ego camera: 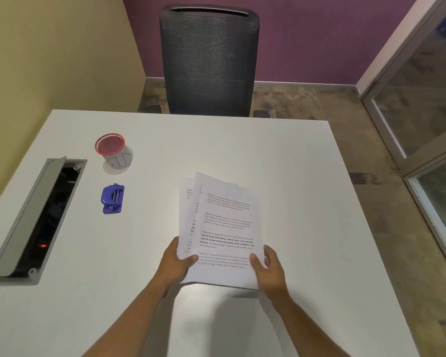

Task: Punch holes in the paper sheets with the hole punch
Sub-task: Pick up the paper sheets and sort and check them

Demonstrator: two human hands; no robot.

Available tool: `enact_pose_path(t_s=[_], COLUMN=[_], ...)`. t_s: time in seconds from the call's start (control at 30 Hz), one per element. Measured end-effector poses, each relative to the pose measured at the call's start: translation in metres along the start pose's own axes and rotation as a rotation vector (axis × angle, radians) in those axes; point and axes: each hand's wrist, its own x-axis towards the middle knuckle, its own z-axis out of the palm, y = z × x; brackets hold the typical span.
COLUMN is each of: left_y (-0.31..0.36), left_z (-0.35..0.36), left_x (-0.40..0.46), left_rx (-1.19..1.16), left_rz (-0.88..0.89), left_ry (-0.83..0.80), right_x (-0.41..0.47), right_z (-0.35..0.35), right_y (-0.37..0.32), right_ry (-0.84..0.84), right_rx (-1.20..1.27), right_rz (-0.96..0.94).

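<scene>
A loose stack of printed paper sheets is held above the white table, its edges fanned and uneven. My left hand grips the stack's lower left corner, thumb on top. My right hand grips the lower right corner the same way. The blue hole punch lies on the table well to the left of the sheets, apart from both hands.
A red mesh pen cup stands behind the hole punch. An open cable box is set into the table's left side. A dark mesh office chair stands at the far edge. A glass partition runs along the right.
</scene>
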Motion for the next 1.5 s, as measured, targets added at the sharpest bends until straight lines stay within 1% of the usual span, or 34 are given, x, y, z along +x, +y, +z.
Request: enact_pose_path(t_s=[0.1, 0.23, 0.33, 0.4, 0.47, 0.6, 0.8, 0.9, 1.03, 1.13, 1.27, 1.4, 1.5], left_y=[0.001, 0.002, 0.0, 0.0, 0.002, 0.009, 0.034, 0.052, 0.071, 0.083, 0.087, 0.081, 0.081], left_z=[-0.002, -0.004, -0.006, -0.006, -0.005, -0.004, 0.003, 0.006, 0.007, 0.007, 0.007, 0.014, 0.021], left_x=[-0.007, -0.019, -0.029, -0.036, -0.042, -0.048, -0.049, -0.049, -0.049, -0.05, -0.053, -0.057, -0.06], left_rx=[-0.068, -0.094, -0.068, -0.05, -0.024, 0.032, 0.155, 0.153, 0.096, 0.027, -0.002, 0.02, 0.034], left_rz=[-0.01, -0.019, -0.014, 0.002, 0.017, 0.106, 0.263, 0.348, 0.455, 0.487, 0.523, 0.508, 0.496], left_ry=[-0.068, -0.184, -0.267, -0.304, -0.306, -0.224, 0.067, 0.17, 0.258, 0.288, 0.267, 0.25, 0.219], right_x=[0.007, 0.005, 0.003, 0.003, 0.001, -0.003, -0.012, -0.015, -0.017, -0.018, -0.019, -0.021, -0.021], right_z=[-0.012, -0.029, -0.037, -0.038, -0.038, -0.036, -0.037, -0.038, -0.043, -0.045, -0.043, -0.04, -0.038], right_y=[-0.005, -0.006, -0.004, -0.004, -0.009, -0.026, -0.074, -0.095, -0.114, -0.12, -0.111, -0.089, -0.085], right_ry=[-0.112, -0.317, -0.395, -0.384, -0.333, -0.241, -0.177, -0.139, -0.107, -0.099, -0.174, -0.136, -0.116], right_rx=[0.267, 0.53, 0.553, 0.506, 0.43, 0.322, 0.296, 0.265, 0.258, 0.249, 0.123, 0.115, 0.096], right_rz=[0.128, 0.209, 0.263, 0.26, 0.229, 0.086, -0.157, -0.263, -0.36, -0.378, -0.374, -0.325, -0.313])
